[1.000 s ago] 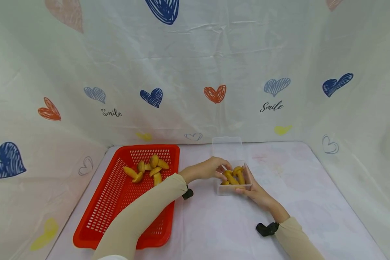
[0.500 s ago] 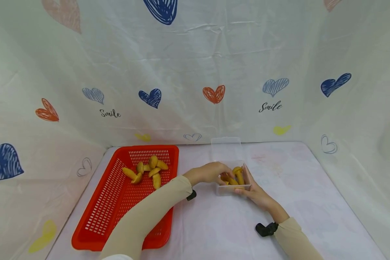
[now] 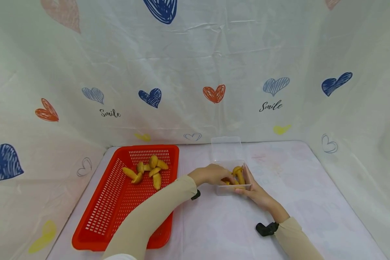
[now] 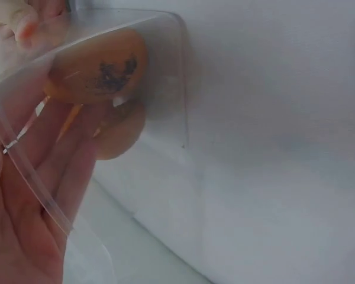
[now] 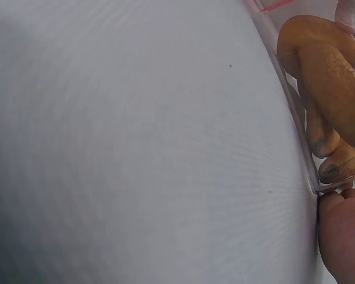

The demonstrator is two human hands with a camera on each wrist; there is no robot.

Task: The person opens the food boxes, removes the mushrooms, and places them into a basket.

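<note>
In the head view my left hand [image 3: 216,174] reaches into a clear plastic box, its fingers around a yellow-brown mushroom [image 4: 100,65] that shows through the clear wall in the left wrist view. My right hand [image 3: 258,194] holds the plastic box [image 3: 225,191] at its front right corner, thumb on the front wall and fingers along the right side. The box's hinged lid [image 3: 226,148] stands raised at the back. Several mushrooms lie inside, among them one [image 3: 238,174] on the right; the right wrist view shows a mushroom [image 5: 331,83] close to the wall. My left fingertips are partly hidden.
On the left stands a red plastic basket [image 3: 117,202] with several mushrooms [image 3: 154,171] near its far end. My left forearm passes over its near right part. A white cloth covers the table [image 3: 299,187], and a curtain printed with hearts [image 3: 214,94] hangs behind.
My left hand has moved slightly right and lower into the box, its fingers now covering more of the mushrooms at left. My right hand stays at the box corner.
</note>
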